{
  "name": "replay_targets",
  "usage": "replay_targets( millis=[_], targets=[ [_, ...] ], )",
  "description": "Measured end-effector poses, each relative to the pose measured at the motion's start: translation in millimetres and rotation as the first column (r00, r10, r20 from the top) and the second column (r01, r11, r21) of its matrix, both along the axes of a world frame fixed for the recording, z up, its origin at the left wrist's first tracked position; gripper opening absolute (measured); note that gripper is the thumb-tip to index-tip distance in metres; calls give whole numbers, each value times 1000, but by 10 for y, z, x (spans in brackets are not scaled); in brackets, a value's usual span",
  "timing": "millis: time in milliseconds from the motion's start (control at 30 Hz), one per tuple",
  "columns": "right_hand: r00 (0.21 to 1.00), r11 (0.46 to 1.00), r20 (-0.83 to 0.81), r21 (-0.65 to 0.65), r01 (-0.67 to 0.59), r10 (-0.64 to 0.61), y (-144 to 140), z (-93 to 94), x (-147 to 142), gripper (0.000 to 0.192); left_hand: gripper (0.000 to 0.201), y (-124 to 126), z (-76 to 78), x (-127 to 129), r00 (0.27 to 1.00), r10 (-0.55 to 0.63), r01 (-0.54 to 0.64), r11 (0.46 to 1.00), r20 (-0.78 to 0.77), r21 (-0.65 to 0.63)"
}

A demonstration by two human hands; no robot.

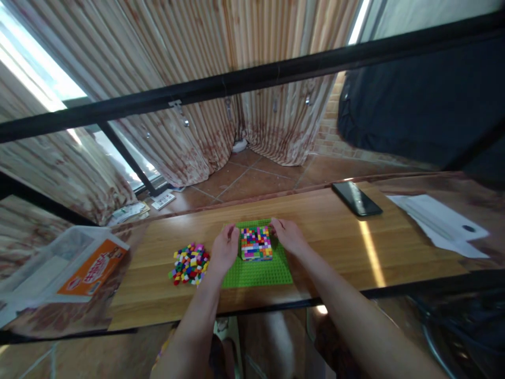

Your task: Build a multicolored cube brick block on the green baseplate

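Note:
A low block built of many coloured toy bricks sits on a green studded baseplate, and its top surface is uneven, with small gaps. My left hand is beside the block's left side, fingers curled in and thumb close to them. At the block's far right corner is my right hand, its fingertips drawn together by the edge. Whether either hand holds a small brick is too small to see. Left of the baseplate lies a heap of loose coloured bricks, near my left forearm.
A black phone and white papers lie on the right of the wooden table. At the far left stands a clear plastic box with an orange label. A dark metal bar crosses beyond the table, before striped curtains.

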State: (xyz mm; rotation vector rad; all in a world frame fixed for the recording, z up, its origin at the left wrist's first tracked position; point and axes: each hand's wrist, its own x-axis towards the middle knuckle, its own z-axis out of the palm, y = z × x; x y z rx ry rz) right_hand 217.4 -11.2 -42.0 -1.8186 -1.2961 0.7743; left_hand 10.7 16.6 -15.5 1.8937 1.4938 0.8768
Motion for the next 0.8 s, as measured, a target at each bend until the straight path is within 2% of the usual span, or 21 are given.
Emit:
replay_targets(
  millis=[100,200,333,400,467,533,600,667,733,767,800],
  targets=[
    [1000,1000,-12,26,7,-7,4,-65,-4,45,30,-85,98,-87,1000,18,-18,1000,23,24],
    [999,999,-29,47,18,-16,8,-63,-12,42,29,-195,276,-183,997,18,-20,1000,79,22],
    [996,997,-84,67,39,-33,-99,80,-17,50,28,-470,515,-471,981,12,-15,1000,193,15],
    [994,992,-95,104,67,-57,-283,175,-39,55,29,-686,558,-728,965,72,-69,997,251,-20],
    [992,984,-101,151,94,-79,-576,220,-103,58,34,-950,521,-1043,949,122,-112,992,291,-51],
    [988,978,-133,180,101,-78,-962,172,-229,61,40,-1254,414,-1380,914,239,-224,971,328,-83],
    [947,972,-317,199,125,-57,-1401,29,-419,60,44,-1579,266,-1699,874,344,-302,938,344,-170],
    [930,991,-366,118,64,-16,-1845,-158,-655,60,51,-1895,115,-1968,824,459,-383,883,333,-271],
    [966,996,-243,14,-91,92,-2246,-320,-907,60,58,-2167,-8,-2168,793,531,-427,834,298,-349],
    [973,974,-99,-65,-215,208,-2419,-376,-1029,56,60,-2278,-54,-2239,789,548,-438,818,276,-372],
    [927,918,79,-196,-346,366,-2571,-410,-1141,46,59,-2372,-92,-2291,794,553,-441,811,255,-384]
  ],
)
